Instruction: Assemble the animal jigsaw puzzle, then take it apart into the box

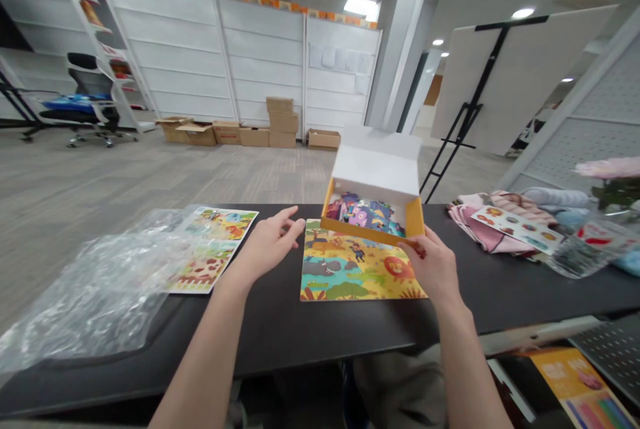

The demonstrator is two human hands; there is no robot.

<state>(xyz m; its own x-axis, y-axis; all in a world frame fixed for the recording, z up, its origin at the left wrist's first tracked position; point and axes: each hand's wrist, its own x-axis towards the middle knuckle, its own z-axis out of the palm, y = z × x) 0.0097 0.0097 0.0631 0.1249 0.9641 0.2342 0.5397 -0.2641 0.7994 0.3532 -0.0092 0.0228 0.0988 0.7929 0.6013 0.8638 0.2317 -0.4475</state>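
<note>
My right hand [431, 262] grips the near right corner of a yellow cardboard box [370, 233], its white lid [377, 162] flipped up at the back. Loose jigsaw puzzle pieces [365, 212] in purple, pink and blue lie inside. Beneath the box, a picture board [345, 272] with a hippo, a lion and other animals lies flat on the black table [280, 335]. To the left of the box, my left hand [274, 239] is held above the table with fingers apart and nothing in them.
Crumpled clear plastic [115, 282] partly covers an illustrated sheet [220, 249] at the left. On the right are folded cloths [505, 215], a sticker strip [520, 229] and a clear vase [590, 249] with a pink flower. Cardboard boxes [283, 123] line the far shelves.
</note>
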